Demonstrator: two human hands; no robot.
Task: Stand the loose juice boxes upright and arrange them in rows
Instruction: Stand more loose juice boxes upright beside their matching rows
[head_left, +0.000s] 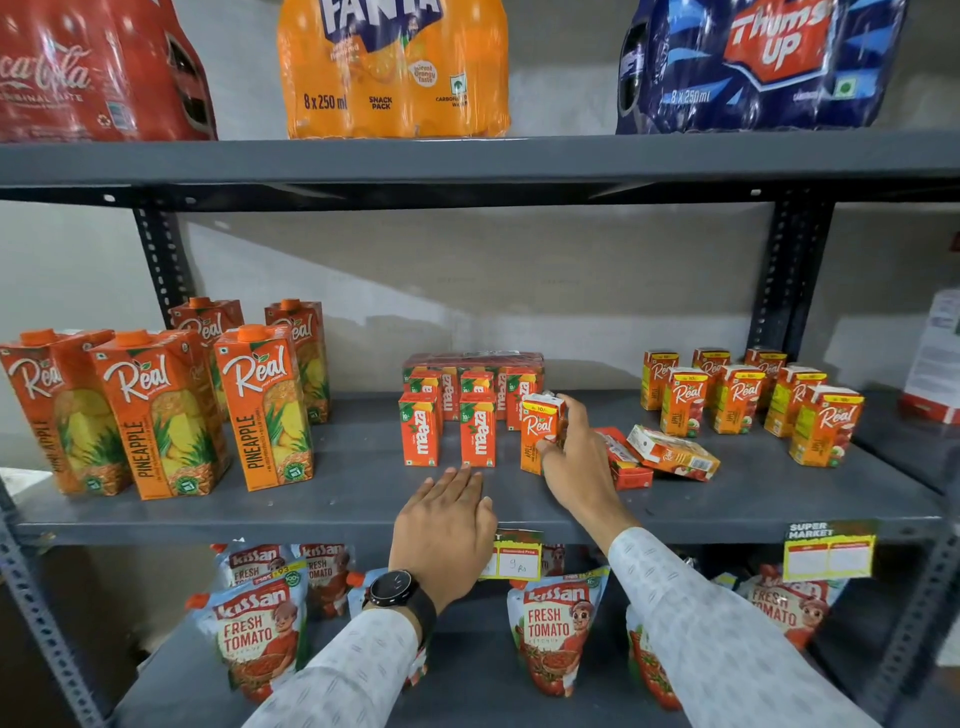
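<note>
orange juice box (540, 434) upright in r hand (574, 457)

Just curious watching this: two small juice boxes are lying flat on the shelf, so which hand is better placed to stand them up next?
The right hand, probably. It grips an upright Real box right beside the fallen boxes. The left hand rests open on the shelf edge, farther away.

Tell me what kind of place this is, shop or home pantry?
Most likely a small shop or supermarket aisle. The grey slotted-angle metal shelf carries a yellow "Super Market" price tag on its edge, many identical small orange Real apple juice boxes stand in rows, and shrink-wrapped orange Fanta multipack sits above.
</note>
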